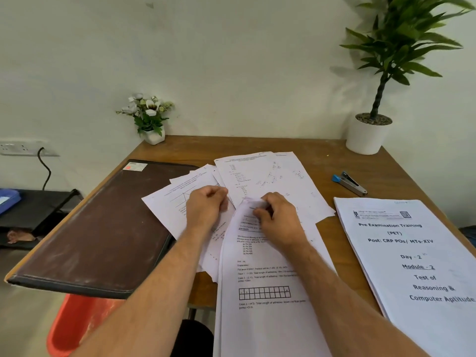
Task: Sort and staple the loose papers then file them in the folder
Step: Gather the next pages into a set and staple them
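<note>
Between my two hands, at the middle of the wooden worktop [304, 146], the loose papers [268, 176] are lying fanned out and overlapping. My right hand [278, 217] is pinching the crumpled top corner of a printed sheet [260, 279], its fingers [260, 215] curled tight onto the paper; the sheet is running from that grip back toward me and over the near edge of the worktop. My left hand [206, 204] is resting on the sheets just beside it, fingers curled under at the knuckles, and I cannot tell from this angle whether they are gripping a page or only pressing down on the pile.

Left of my left hand, the dark brown folder [103, 228] is lying closed and flat, its near corner hanging past the worktop's edge, with a small label at its far end. Right of my right hand, a stapled booklet [412, 258] headed "Pre Examination Training" is sitting face up, its upper left corner just touching the spread of sheets. Beyond it, further from my fingers, the blue-tipped stapler [349, 182] is lying on bare wood, apart from the papers.

At the far edge, a small pot of white flowers [149, 117] is standing past my left hand, and a tall green plant in a white pot [368, 135] is standing past my right. Below the folder, something red [77, 323] is showing under the worktop.
</note>
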Motion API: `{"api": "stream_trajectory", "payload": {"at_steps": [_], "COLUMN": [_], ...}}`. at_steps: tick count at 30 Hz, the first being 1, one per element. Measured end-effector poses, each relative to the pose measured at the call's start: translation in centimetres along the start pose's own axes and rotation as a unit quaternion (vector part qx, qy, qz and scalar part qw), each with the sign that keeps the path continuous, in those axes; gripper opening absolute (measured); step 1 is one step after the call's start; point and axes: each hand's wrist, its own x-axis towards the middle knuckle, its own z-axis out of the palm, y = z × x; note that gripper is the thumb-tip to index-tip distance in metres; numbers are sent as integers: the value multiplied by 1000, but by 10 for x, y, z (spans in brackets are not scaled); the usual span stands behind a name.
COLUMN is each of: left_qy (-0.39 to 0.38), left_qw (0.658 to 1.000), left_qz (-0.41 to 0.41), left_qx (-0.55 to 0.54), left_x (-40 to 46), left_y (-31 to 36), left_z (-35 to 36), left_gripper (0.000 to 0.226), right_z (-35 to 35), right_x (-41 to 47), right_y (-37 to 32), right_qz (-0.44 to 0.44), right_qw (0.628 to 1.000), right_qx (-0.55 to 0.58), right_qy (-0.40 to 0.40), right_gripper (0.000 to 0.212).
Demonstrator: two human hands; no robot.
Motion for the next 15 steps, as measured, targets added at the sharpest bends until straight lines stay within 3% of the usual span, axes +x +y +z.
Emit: {"api": "stream_trajectory", "payload": {"at_steps": [2, 6, 10, 15], "left_qy": [3, 19, 26, 4], "left_qw": [998, 973, 956, 953], "left_qz": [-27, -56, -42, 66], "left_qx": [51, 221, 289, 295], "left_x": [11, 16, 15, 7], "left_y": [-4, 1, -4, -18], "left_z": [10, 27, 32, 37], "left_gripper": [9, 52, 35, 13], "right_z": [2, 0, 1, -1], "right_x": [-5, -16, -17, -12], "right_y": [2, 3, 4, 9], "right_qz": [-4, -39, -60, -68], "right_qw": [1000, 999, 998, 997], "right_qx": [1, 13, 10, -10], "right_qy": [3, 23, 21, 27], "right_gripper": [15, 18, 16, 19]}}
